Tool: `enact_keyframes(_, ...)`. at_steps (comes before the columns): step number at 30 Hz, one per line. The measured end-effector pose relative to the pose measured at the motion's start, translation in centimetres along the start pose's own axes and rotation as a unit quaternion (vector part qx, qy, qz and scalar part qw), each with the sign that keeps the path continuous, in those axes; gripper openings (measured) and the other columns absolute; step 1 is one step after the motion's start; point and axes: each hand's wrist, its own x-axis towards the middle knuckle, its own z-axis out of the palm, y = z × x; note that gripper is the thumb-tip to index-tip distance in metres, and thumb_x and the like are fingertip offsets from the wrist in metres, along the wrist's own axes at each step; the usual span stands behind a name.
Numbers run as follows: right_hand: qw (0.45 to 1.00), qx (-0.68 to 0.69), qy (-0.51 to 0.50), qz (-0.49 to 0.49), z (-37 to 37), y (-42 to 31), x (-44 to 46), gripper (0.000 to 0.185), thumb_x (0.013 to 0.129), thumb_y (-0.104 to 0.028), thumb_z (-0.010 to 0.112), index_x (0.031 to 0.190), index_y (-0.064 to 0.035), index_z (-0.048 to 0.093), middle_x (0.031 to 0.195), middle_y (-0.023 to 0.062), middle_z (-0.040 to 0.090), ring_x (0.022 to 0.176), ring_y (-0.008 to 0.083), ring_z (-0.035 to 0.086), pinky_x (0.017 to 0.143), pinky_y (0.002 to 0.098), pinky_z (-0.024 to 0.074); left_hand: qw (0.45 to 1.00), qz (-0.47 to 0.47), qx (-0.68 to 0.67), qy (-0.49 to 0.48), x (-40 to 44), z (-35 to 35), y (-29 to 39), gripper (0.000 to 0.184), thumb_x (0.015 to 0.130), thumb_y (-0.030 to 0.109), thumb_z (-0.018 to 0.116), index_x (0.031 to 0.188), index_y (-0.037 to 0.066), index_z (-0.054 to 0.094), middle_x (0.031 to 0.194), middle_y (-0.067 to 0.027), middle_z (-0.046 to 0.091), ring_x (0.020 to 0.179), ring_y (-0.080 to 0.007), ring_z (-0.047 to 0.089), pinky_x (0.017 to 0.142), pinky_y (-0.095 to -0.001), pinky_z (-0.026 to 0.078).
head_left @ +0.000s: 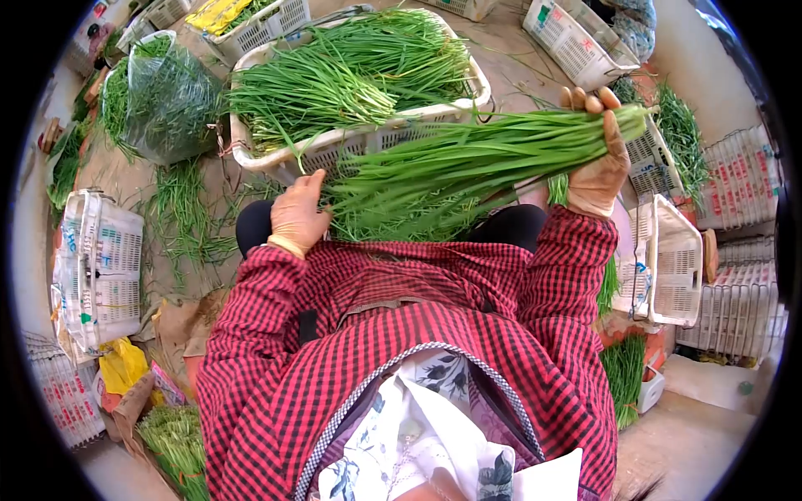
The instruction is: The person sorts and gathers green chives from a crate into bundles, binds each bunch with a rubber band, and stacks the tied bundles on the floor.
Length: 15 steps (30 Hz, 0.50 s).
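A long bunch of green chives [468, 167] stretches sideways above my lap. My right hand [600, 167] is wrapped round its pale stem end, at the right. The loose leaf tips fan out leftward. My left hand [299, 213] is beside those tips, its forefinger and thumb apart, with nothing plainly held. Whether it touches the leaves I cannot tell. Just in front of me stands a white plastic crate [388, 134] heaped with more chives [351, 75]. Loose green leaves also lie below the bunch, near my knees.
A clear plastic bag [171, 104] of greens sits at the front left. White crates stand left [98, 267], right [675, 263] and far right [576, 42], where part of another person's sleeve [633, 25] shows. Scattered leaves [184, 209] and a yellow bag [124, 367] lie at left.
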Motion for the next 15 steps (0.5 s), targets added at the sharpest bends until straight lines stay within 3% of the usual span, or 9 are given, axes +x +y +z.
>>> enact_keyframes(3,0.996,0.002,0.005,-0.087,-0.1,-1.6,-1.2,0.030,0.095,-0.016,0.061,0.121,-0.0020,0.057,0.099,0.0083,0.063,0.110,0.0286,0.059,0.118,0.0528,0.0291,0.996,-0.033,-0.081,0.025,-0.6,0.4,-0.7,0.059,0.083,0.027,0.065,0.138,0.010,0.050,0.134,-0.0157,0.055,0.118,-0.0335,0.057,0.100,-0.0423,0.047)
enact_keyframes(6,0.995,-0.012,0.012,-0.096,-0.7,-2.9,-1.6,0.030,0.094,-0.016,0.062,0.121,-0.0023,0.057,0.098,0.0078,0.062,0.109,0.0276,0.058,0.118,0.0521,0.0282,0.987,-0.034,-0.143,0.064,-0.6,0.3,-0.5,0.057,0.084,0.023,0.066,0.137,0.012,0.051,0.130,-0.0092,0.057,0.117,-0.0276,0.057,0.099,-0.0383,0.046)
enact_keyframes(10,0.994,0.011,0.025,-0.109,-2.5,-7.2,-2.1,0.035,0.092,-0.015,0.065,0.122,-0.0009,0.055,0.095,0.0066,0.059,0.110,0.0283,0.056,0.118,0.0530,0.0273,0.977,0.000,-0.188,0.096,-0.1,0.2,-0.2,0.050,0.084,0.020,0.066,0.133,0.011,0.056,0.128,-0.0082,0.058,0.114,-0.0250,0.059,0.099,-0.0363,0.046)
enact_keyframes(11,0.989,-0.020,0.066,-0.130,-2.4,-9.1,-2.8,0.040,0.091,-0.015,0.067,0.126,-0.0012,0.052,0.095,0.0071,0.057,0.112,0.0293,0.054,0.119,0.0535,0.0264,0.976,0.002,-0.193,0.104,0.0,0.2,0.0,0.048,0.084,0.018,0.066,0.130,0.010,0.057,0.126,-0.0086,0.060,0.113,-0.0251,0.060,0.099,-0.0364,0.046)
enact_keyframes(12,0.984,-0.077,0.052,-0.150,-2.2,-11.0,-3.2,0.038,0.090,-0.017,0.067,0.124,-0.0025,0.057,0.097,0.0092,0.063,0.109,0.0284,0.057,0.118,0.0522,0.0254,0.975,0.009,-0.196,0.103,0.3,0.3,0.2,0.048,0.084,0.018,0.066,0.130,0.010,0.057,0.126,-0.0086,0.060,0.113,-0.0251,0.060,0.099,-0.0364,0.046)
enact_keyframes(14,0.972,-0.120,0.067,-0.188,-2.0,-15.2,-4.7,0.037,0.092,-0.017,0.064,0.126,-0.0039,0.056,0.098,0.0079,0.062,0.113,0.0296,0.056,0.118,0.0524,0.0274,0.965,0.031,-0.233,0.112,1.1,0.6,0.8,0.044,0.084,0.023,0.065,0.126,0.010,0.060,0.127,-0.0100,0.060,0.117,-0.0321,0.058,0.100,-0.0394,0.045)
enact_keyframes(15,0.967,-0.131,0.078,-0.206,-1.2,-17.1,-6.1,0.037,0.093,-0.017,0.062,0.127,-0.0051,0.056,0.099,0.0072,0.061,0.117,0.0316,0.054,0.116,0.0550,0.0286,0.961,0.044,-0.249,0.116,1.4,0.5,1.4,0.041,0.084,0.021,0.065,0.123,0.009,0.062,0.124,-0.0096,0.062,0.116,-0.0312,0.058,0.100,-0.0390,0.045)
